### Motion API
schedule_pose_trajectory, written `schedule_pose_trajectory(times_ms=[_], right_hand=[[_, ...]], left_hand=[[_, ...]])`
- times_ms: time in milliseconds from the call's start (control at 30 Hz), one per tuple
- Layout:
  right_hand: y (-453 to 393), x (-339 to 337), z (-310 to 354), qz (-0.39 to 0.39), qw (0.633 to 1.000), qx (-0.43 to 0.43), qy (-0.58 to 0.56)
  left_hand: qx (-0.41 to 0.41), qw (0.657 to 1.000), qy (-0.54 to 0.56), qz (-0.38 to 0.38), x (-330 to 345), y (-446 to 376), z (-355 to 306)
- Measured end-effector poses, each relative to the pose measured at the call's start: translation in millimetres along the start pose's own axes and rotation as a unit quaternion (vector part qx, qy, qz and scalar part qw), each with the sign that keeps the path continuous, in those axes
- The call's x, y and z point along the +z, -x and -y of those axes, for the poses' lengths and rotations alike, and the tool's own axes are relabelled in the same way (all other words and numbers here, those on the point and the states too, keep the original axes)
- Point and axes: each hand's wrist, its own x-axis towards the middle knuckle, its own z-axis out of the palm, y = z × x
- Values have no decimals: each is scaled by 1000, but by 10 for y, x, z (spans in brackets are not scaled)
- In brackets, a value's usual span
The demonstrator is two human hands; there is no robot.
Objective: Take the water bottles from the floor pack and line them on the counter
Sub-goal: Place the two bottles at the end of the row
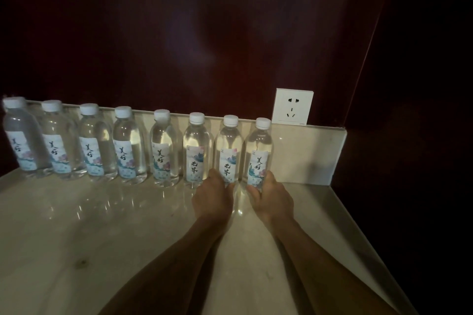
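Eight water bottles stand upright in a row along the back of the counter (107, 225), all w/ white caps on, labels facing fwd. L hand (213, 195) grips the base of the 7th bottle (228, 151), fingers curled round its lower part, thumb on the side twd the 6th bottle (196, 152). R hand (271, 197) grips the base of the 8th bottle (259, 155), last in the row, fingers wrapped round the bottom edge of the label. Both held bottles sit on the counter, just beside each other, nearly touching. The 6th bottle is right next to the L hand's thumb side; further out past the L hand come the 5th bottle (163, 151), then four more bottles (74, 146) spaced a bit wider, the farthest at the frame edge. Beyond the R hand, up on the dark red wall (179, 33) above the backsplash (307, 153), a white socket (292, 106). Both forearms reach in over the counter. Floor pack not in view. Lighting dim
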Motion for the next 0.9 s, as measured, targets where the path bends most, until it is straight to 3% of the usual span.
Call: schedule_pose_trajectory(times_ms=[900], right_hand=[[-15,50,-65,12,999,16,-28]], left_hand=[[-3,1000,2,-22,103,-10,50]])
